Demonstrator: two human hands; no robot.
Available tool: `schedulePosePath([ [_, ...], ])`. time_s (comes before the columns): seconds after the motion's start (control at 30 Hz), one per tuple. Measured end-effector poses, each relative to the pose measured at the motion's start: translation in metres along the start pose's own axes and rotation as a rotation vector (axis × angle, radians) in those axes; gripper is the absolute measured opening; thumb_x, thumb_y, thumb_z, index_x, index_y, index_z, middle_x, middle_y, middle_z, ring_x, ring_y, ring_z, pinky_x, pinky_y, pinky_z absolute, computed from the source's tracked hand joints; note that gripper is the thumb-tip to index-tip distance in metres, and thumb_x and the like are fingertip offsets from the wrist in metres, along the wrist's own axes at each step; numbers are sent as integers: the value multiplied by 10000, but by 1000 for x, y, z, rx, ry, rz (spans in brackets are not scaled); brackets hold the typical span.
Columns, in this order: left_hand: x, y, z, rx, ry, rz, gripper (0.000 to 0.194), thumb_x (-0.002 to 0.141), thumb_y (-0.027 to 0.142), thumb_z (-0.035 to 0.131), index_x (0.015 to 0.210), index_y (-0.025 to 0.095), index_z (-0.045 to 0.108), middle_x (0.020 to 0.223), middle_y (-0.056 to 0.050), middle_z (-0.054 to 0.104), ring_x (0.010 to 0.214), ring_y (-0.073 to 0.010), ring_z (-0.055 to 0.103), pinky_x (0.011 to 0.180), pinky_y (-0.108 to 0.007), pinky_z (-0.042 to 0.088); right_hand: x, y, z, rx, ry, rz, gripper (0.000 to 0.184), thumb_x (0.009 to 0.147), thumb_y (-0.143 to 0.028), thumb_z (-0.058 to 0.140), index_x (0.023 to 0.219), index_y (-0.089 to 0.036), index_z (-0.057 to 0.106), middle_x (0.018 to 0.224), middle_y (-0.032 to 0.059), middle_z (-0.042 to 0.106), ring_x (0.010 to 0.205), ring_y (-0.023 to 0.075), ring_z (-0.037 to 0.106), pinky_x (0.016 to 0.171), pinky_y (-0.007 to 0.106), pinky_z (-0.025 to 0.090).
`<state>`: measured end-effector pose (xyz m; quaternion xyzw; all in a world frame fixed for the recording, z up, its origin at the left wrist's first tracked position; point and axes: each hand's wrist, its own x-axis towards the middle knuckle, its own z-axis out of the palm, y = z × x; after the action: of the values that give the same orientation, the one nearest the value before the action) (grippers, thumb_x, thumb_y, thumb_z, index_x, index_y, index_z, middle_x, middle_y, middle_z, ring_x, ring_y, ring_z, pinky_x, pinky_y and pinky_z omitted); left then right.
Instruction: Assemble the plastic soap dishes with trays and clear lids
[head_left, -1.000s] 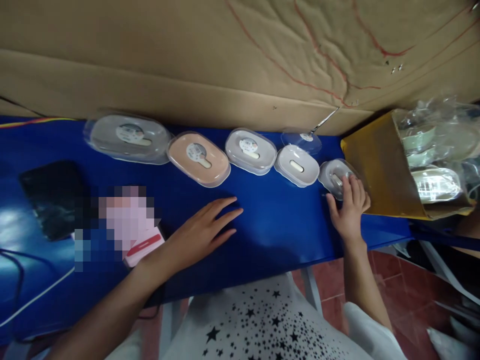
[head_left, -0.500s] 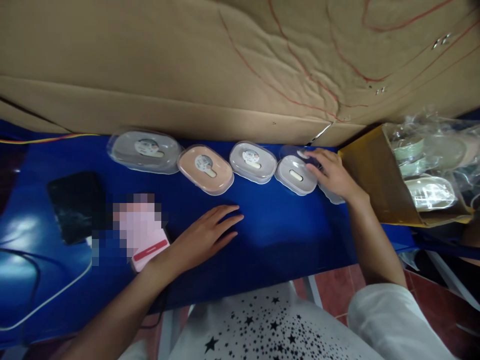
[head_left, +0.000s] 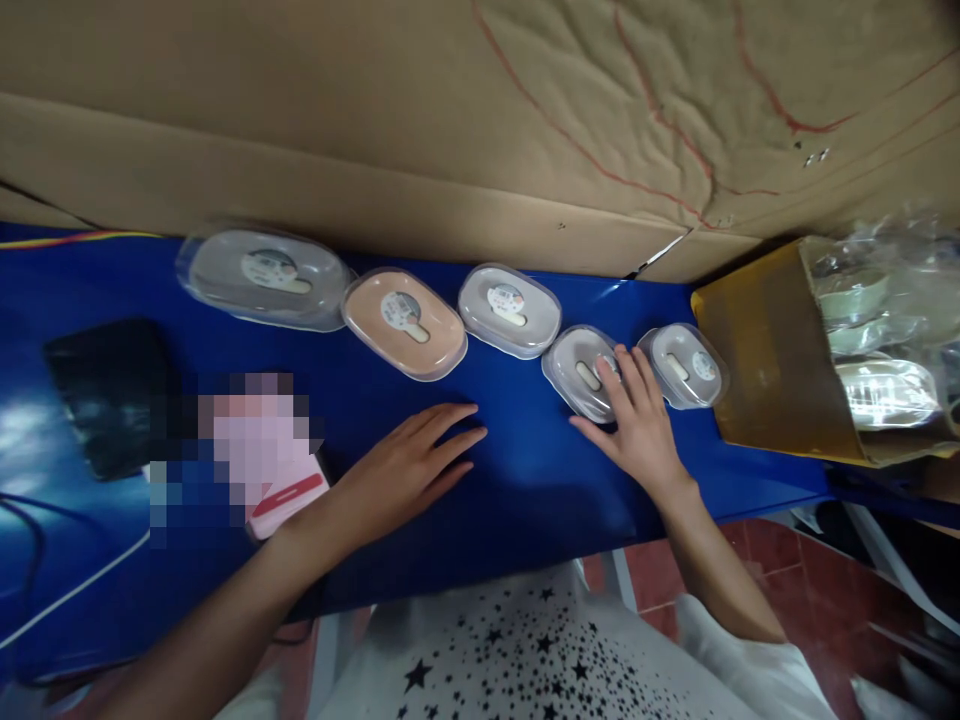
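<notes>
My right hand point(head_left: 637, 425), fingers spread, rests its fingertips over the right part of a grey-lidded oval plastic box point(head_left: 568, 372) and covers part of it. Its thumb lies by the box's near edge. To the right of that hand sits another grey oval box point(head_left: 699, 372) with a round label. My left hand point(head_left: 409, 465) lies on the blue table with its fingers stretched out and nothing in them. Beyond it are a peach oval box point(head_left: 375, 300) and a grey box point(head_left: 538, 300). A larger grey box point(head_left: 225, 270) stands farther left. Clear plastic wraps the boxes.
At the right, an open cardboard carton point(head_left: 772, 360) holds more plastic-wrapped boxes point(head_left: 889, 390). Tall cardboard point(head_left: 300, 130) stands along the table's back. On the left lie a phone with a pink screen point(head_left: 266, 450), a black object point(head_left: 105, 390) and a white cable point(head_left: 90, 585).
My right hand has moved left and nearer, off the rightmost box and onto the one beside it. The rightmost box now shows fully, with a label on it. My left hand has stayed put.
</notes>
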<state>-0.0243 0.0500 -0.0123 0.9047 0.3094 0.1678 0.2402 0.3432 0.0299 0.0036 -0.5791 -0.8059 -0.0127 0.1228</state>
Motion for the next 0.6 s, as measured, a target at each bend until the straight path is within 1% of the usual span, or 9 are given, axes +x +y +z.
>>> schedulePosePath([
  [0.07, 0, 0, 0, -11, 1, -7, 374, 1150, 292, 548, 1505, 227, 646, 1581, -149, 606, 1444, -325, 620, 1184, -556, 589, -3, 0, 3, -2, 20, 2, 903, 1063, -536, 668, 1792, -341, 171, 1803, 136, 358, 1673, 420, 326, 1286, 663, 437],
  [0.1, 0, 0, 0, -13, 3, -7, 376, 1149, 291, 550, 1506, 228, 647, 1582, -149, 606, 1445, -325, 619, 1185, -556, 587, -4, 0, 5, -7, 30, 10, 902, 1066, -514, 671, 1794, -350, 165, 1806, 129, 355, 1665, 421, 342, 1284, 665, 442],
  [0.2, 0, 1, 0, 4, 2, 0, 381, 1149, 288, 547, 1510, 211, 642, 1582, -159, 600, 1447, -336, 616, 1180, -569, 589, -4, 0, 10, -37, 69, 55, 911, 1061, -510, 679, 1795, -350, 164, 1805, 133, 356, 1638, 436, 383, 1273, 684, 448],
  [0.37, 1, 2, -1, 39, -3, 29, 374, 1151, 267, 537, 1502, 180, 635, 1570, -178, 598, 1440, -347, 619, 1159, -577, 601, -2, 0, 22, -115, 135, 109, 906, 1057, -509, 687, 1789, -316, 190, 1770, 182, 392, 1603, 453, 418, 1254, 689, 454],
  [0.5, 0, 2, -1, 53, 11, 39, 367, 1138, 251, 561, 1486, 169, 643, 1564, -186, 601, 1431, -355, 627, 1150, -571, 606, 2, 2, 24, -125, 118, 142, 871, 1078, -520, 642, 1786, -304, 182, 1762, 200, 388, 1590, 447, 435, 1242, 685, 461],
  [0.6, 0, 3, -1, 75, 14, 48, 359, 1134, 244, 566, 1473, 159, 648, 1560, -191, 602, 1422, -363, 633, 1144, -575, 610, 9, 4, 17, -114, 95, 139, 794, 1089, -499, 623, 1768, -300, 261, 1779, 189, 361, 1605, 437, 407, 1258, 693, 433],
])
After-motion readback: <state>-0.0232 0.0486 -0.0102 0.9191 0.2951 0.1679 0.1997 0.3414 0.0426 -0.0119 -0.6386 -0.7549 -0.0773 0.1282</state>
